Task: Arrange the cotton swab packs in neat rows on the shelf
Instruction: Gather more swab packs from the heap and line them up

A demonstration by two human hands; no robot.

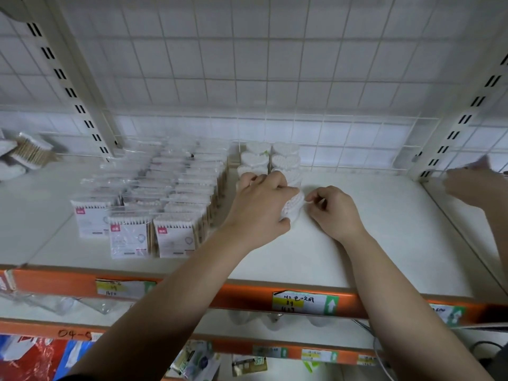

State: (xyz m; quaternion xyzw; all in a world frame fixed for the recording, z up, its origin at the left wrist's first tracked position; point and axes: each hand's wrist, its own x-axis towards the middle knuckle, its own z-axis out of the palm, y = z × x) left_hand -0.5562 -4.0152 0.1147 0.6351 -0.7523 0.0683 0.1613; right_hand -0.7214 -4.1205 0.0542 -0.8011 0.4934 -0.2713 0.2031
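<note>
— What are the fingers doing?
— The left hand (pixel 261 207) curls its fingers (pixel 277 182) over a heart-shaped swab pack (pixel 293 209), thumb at its near side. The right hand (pixel 336 213) pinches the pack's right edge with bent fingertips.
— Where is that pack?
— On the white shelf (pixel 357 257), in front of two rows of heart packs (pixel 270 160). Bagged swab packs (pixel 170 193) stand in rows just to the left. A second person's hand (pixel 467 185) is at the far right.

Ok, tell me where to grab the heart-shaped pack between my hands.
Grip the heart-shaped pack across its curved side walls, fingers coming from the front right: more heart packs stand close behind it and the left hand covers its left side.
</note>
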